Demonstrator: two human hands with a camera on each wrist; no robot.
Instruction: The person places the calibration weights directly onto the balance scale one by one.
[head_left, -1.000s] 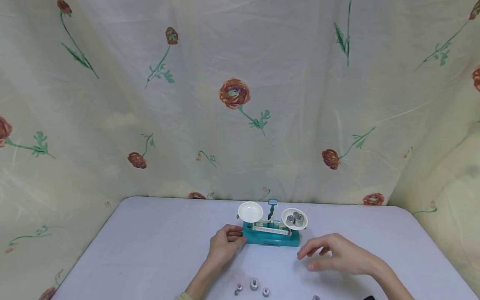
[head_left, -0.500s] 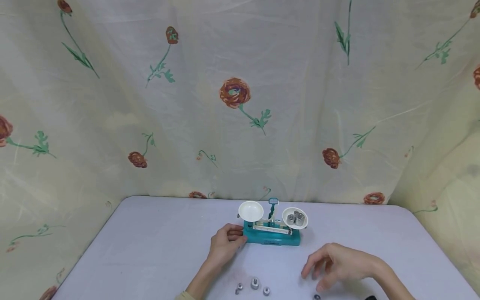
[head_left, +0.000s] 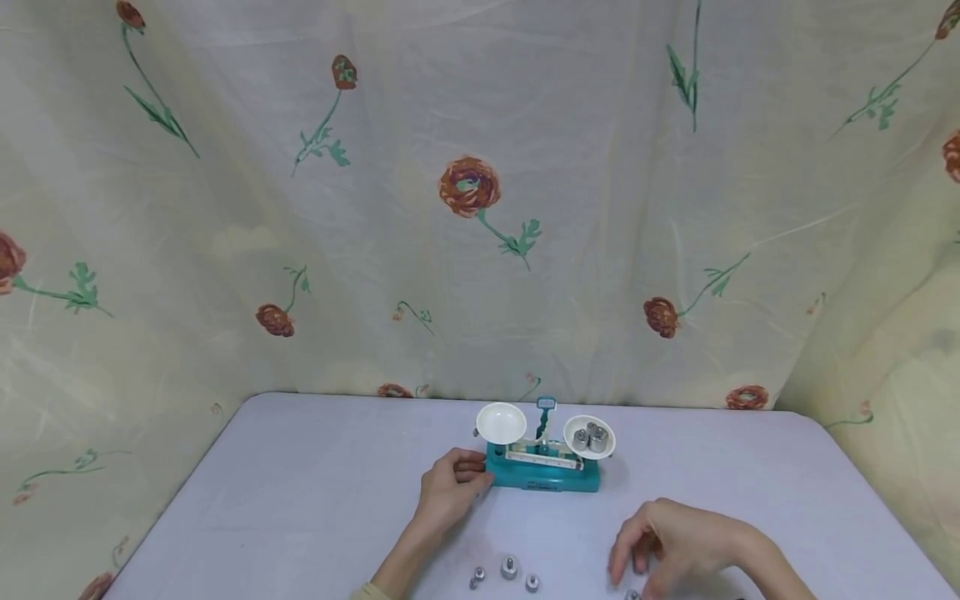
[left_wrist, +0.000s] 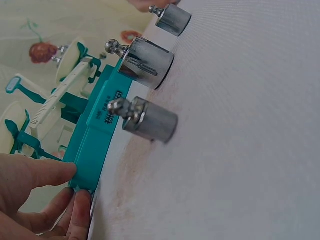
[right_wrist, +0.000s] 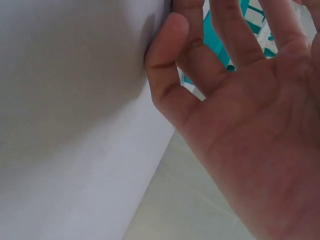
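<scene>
Balance (head_left: pixel 543 478), one; left hand (head_left: pixel 446 493) holding it; pan weights (head_left: pixel 597 439), three

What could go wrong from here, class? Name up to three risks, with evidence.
The left hand grips one end of the balance base; a tug might jolt the weights in the right pan.
The right hand is close to a single weight at the head view's bottom edge and might knock it over.
Two small weights stand near the left forearm, which might brush them aside.
</scene>
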